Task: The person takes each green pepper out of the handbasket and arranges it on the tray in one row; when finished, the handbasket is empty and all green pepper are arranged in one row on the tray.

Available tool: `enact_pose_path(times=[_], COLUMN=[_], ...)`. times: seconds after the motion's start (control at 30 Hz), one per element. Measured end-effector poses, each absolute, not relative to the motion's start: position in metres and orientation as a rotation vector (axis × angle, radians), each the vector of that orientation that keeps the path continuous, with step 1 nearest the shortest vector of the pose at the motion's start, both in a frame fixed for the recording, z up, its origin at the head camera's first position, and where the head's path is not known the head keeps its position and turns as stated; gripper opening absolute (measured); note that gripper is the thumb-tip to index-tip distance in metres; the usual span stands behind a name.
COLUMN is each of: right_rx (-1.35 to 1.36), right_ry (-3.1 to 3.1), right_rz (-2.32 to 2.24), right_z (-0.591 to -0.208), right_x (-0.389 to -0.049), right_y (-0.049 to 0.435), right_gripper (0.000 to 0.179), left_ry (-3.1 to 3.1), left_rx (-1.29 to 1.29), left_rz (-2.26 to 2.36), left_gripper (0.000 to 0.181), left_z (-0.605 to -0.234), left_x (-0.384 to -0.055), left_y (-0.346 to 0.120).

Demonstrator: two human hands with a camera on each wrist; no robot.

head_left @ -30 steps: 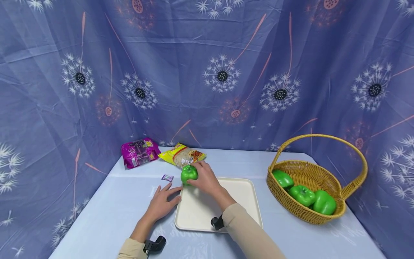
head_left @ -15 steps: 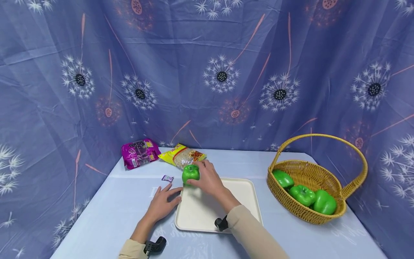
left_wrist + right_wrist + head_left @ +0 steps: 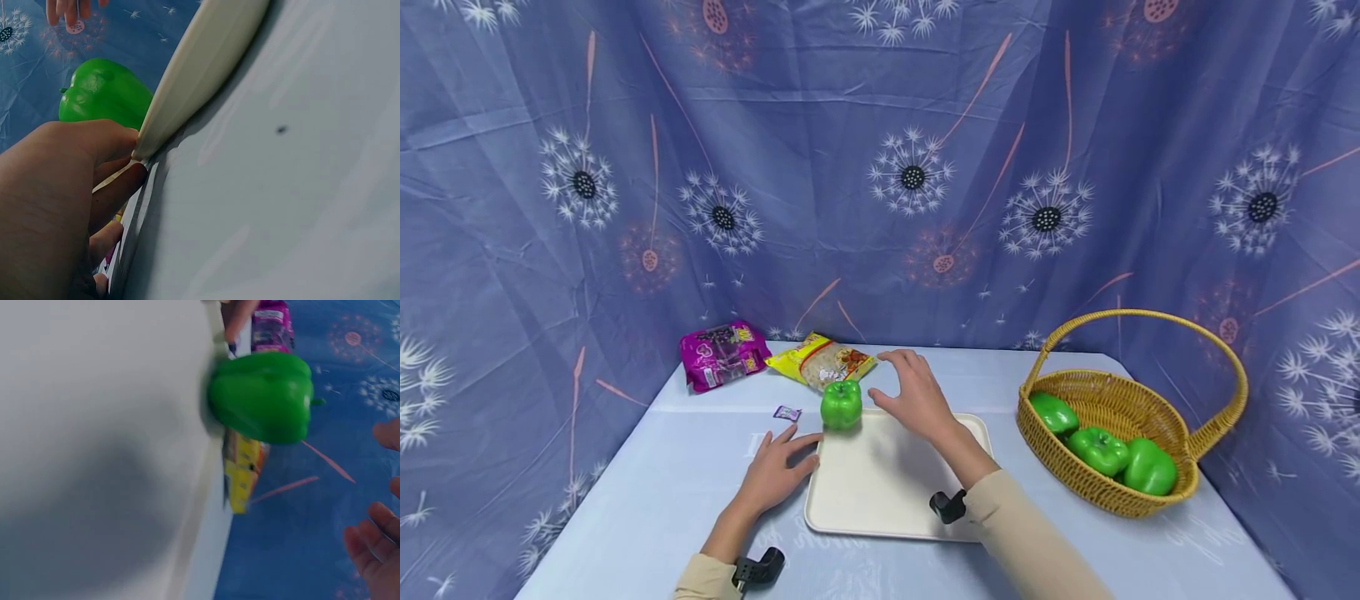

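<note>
- Evidently the green pepper [image 3: 841, 406] stands stem-up on the far left corner of the cream tray [image 3: 887, 492], in front of the yellow packet [image 3: 817, 358].
- Right hand [image 3: 917, 402]: grip released, thumb and fingers spread, apart from the pepper — it holds nothing.
- Left hand [image 3: 777, 472]: grip loose, thumb and forefinger touching the tray's left edge near that corner.
- Handling, as a guess: glossy skin suggests stiff, light, slightly slippery, hardly fragile — best held by thumb and fingertips across its widest sides rather than the short stem.

Head camera faces forward-down; closer wrist views share one green pepper [image 3: 265, 397]
</note>
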State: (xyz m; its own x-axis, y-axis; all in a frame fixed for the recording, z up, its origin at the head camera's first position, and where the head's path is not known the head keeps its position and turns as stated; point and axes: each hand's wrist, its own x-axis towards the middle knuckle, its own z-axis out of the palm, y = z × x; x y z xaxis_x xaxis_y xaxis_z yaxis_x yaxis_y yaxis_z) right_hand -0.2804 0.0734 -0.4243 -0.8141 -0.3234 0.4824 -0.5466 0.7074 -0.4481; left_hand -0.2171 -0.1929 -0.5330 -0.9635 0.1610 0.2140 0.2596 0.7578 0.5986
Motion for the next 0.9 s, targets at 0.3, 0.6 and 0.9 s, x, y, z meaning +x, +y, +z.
enact_pose_path(times=[0.3,0.6,0.9], right_rx=[0.702,0.713,0.787], right_ry=[-2.494,-2.533,-2.537], right_rz=[0.880,0.930,0.898], right_z=[-0.405,-0.393,-0.386], right_x=[-0.277,-0.278,-0.281], right_y=[0.110,0.144,0.176], right_gripper=[0.051,0.049,0.042], left_ry=[-2.811,-2.811,-2.803], left_rx=[-0.327,-0.330,-0.351], left_rz=[-0.998,-0.996,-0.999], left_gripper=[0.037,0.038,0.037], left_z=[-0.535,-0.537,-0.537], left_x=[-0.217,-0.218,-0.219], left_y=[-0.195,-0.197,-0.196])
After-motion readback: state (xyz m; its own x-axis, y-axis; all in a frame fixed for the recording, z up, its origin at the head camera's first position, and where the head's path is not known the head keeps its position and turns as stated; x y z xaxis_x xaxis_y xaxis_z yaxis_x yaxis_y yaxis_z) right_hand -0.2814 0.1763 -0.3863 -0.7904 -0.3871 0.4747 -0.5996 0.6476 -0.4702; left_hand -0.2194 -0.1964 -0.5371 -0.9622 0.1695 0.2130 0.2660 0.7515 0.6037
